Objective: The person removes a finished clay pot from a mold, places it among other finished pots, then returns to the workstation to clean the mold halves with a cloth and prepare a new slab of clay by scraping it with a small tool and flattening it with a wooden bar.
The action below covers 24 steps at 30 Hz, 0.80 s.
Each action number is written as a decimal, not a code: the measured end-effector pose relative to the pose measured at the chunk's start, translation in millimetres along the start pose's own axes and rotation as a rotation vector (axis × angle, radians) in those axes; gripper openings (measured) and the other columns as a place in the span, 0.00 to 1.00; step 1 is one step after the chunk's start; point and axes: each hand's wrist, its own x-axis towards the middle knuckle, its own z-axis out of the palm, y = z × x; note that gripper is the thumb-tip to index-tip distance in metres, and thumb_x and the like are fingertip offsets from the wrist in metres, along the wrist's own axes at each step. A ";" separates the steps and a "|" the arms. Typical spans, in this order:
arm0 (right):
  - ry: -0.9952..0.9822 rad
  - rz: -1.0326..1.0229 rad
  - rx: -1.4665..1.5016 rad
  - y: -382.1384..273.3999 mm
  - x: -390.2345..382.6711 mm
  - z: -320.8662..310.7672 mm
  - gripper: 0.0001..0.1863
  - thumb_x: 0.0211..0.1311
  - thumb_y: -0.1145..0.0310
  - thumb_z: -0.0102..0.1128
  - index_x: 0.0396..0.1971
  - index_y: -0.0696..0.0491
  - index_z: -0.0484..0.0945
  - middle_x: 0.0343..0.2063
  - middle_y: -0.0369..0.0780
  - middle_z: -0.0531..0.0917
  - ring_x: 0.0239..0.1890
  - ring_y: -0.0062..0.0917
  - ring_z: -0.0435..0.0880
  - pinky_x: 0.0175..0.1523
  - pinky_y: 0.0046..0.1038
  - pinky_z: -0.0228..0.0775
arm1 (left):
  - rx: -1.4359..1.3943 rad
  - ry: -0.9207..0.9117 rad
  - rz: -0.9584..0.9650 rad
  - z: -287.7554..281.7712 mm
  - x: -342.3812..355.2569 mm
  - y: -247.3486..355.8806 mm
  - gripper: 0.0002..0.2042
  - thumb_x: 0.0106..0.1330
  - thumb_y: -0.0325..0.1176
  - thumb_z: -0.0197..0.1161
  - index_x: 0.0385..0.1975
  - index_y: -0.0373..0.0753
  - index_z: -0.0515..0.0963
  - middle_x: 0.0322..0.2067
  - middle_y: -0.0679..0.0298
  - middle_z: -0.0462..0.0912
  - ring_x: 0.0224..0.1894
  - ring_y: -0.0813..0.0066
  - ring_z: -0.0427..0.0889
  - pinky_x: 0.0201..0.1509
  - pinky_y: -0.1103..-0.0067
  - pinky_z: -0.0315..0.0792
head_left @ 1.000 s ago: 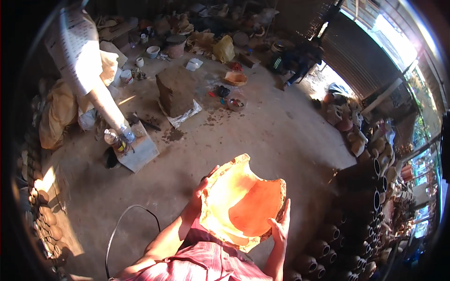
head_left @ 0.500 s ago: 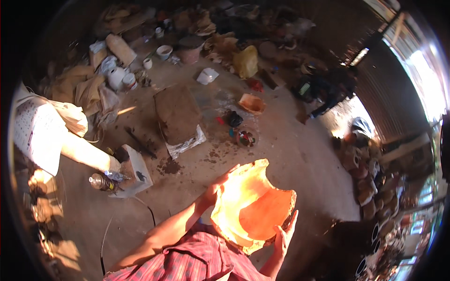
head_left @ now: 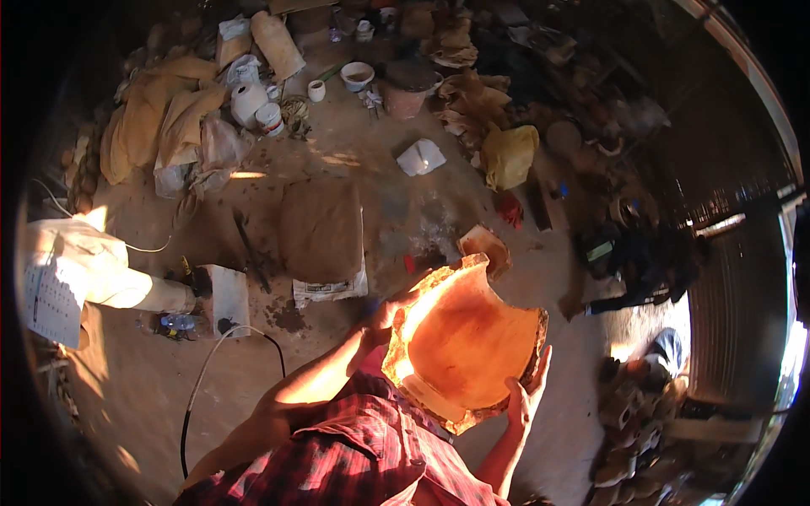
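Note:
In front of my chest I hold a large broken clay pot piece [head_left: 472,346], orange, curved like a bowl, with a rough jagged rim and a notch at its upper right. My left hand [head_left: 394,314] grips its left edge, the fingers mostly hidden behind the clay. At the lower right edge, my right hand [head_left: 527,398] is closed on it, thumb over the rim. Sunlight falls along the left side of the piece. Just beyond it, a smaller orange clay piece [head_left: 489,247] lies on the floor, partly covered by the one I hold.
A brown cloth-covered slab [head_left: 321,229] lies ahead on the floor. Left of it stand a pale block [head_left: 228,295] and a looped cable [head_left: 196,396]. Yellow [head_left: 510,156] and white bags [head_left: 421,158] lie farther off. Several pots [head_left: 624,430] are piled at right.
My view has turned, so the floor items sit differently in it. The clay piece stays in both hands, now less brightly lit and overlapping the smaller piece beyond.

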 end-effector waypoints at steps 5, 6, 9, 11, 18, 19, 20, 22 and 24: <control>-0.093 -0.035 -0.141 -10.5 202.0 71.7 0.63 0.47 0.87 0.56 0.89 0.47 0.47 0.78 0.46 0.70 0.73 0.35 0.75 0.72 0.30 0.70 | -0.069 0.091 0.090 -75.1 156.4 70.0 0.31 0.86 0.49 0.54 0.80 0.37 0.63 0.77 0.57 0.70 0.78 0.64 0.69 0.82 0.63 0.62; -0.049 -0.069 -0.281 -1.5 237.4 83.0 0.63 0.46 0.85 0.57 0.89 0.48 0.47 0.78 0.47 0.69 0.77 0.37 0.72 0.77 0.32 0.64 | -0.075 0.120 0.098 -94.9 180.5 80.7 0.31 0.86 0.48 0.55 0.80 0.37 0.64 0.77 0.58 0.71 0.77 0.64 0.70 0.82 0.63 0.63; -0.236 -0.123 -0.090 -6.5 358.5 152.6 0.62 0.47 0.87 0.56 0.89 0.49 0.47 0.79 0.47 0.68 0.78 0.37 0.70 0.78 0.32 0.63 | -0.097 0.250 0.173 -135.8 251.1 146.6 0.30 0.85 0.48 0.56 0.78 0.36 0.67 0.75 0.58 0.74 0.75 0.64 0.73 0.81 0.63 0.65; -0.270 0.004 -0.271 -51.1 429.4 217.5 0.62 0.48 0.88 0.54 0.89 0.49 0.47 0.79 0.47 0.68 0.78 0.36 0.70 0.78 0.32 0.64 | -0.108 0.326 0.251 -155.4 293.4 199.1 0.29 0.85 0.47 0.57 0.77 0.36 0.69 0.74 0.58 0.76 0.74 0.64 0.74 0.80 0.63 0.67; -0.797 0.053 -0.361 -86.7 610.5 414.8 0.61 0.50 0.88 0.54 0.89 0.50 0.45 0.81 0.47 0.65 0.77 0.34 0.71 0.77 0.31 0.65 | -0.283 0.410 0.438 -185.7 324.3 326.4 0.29 0.85 0.44 0.57 0.81 0.38 0.66 0.75 0.59 0.76 0.74 0.63 0.76 0.79 0.64 0.69; -0.870 0.018 -0.390 -88.3 633.5 451.2 0.61 0.50 0.88 0.54 0.89 0.50 0.45 0.81 0.47 0.65 0.77 0.34 0.71 0.76 0.31 0.65 | -0.329 0.443 0.548 -188.4 327.5 340.1 0.31 0.85 0.43 0.57 0.83 0.40 0.61 0.77 0.58 0.72 0.75 0.62 0.76 0.79 0.64 0.70; -0.957 -0.022 -0.427 -82.8 649.9 484.4 0.61 0.50 0.87 0.54 0.89 0.50 0.45 0.81 0.47 0.65 0.77 0.34 0.71 0.77 0.32 0.65 | -0.367 0.491 0.665 -193.2 324.0 351.2 0.34 0.84 0.43 0.56 0.86 0.43 0.56 0.80 0.57 0.69 0.75 0.60 0.76 0.79 0.64 0.71; -1.141 -0.154 -0.546 -69.9 685.3 543.6 0.61 0.50 0.87 0.55 0.89 0.51 0.45 0.82 0.48 0.63 0.78 0.36 0.70 0.77 0.32 0.64 | -0.319 0.547 0.841 -202.9 325.7 348.2 0.38 0.84 0.43 0.57 0.88 0.46 0.49 0.82 0.56 0.64 0.77 0.60 0.73 0.79 0.65 0.70; -1.272 -0.207 -0.638 -50.9 723.8 595.1 0.61 0.49 0.86 0.56 0.89 0.51 0.45 0.82 0.49 0.63 0.79 0.37 0.68 0.79 0.33 0.62 | -0.331 0.824 0.971 -199.1 334.8 362.9 0.32 0.82 0.44 0.57 0.82 0.39 0.64 0.74 0.55 0.77 0.71 0.61 0.81 0.74 0.63 0.76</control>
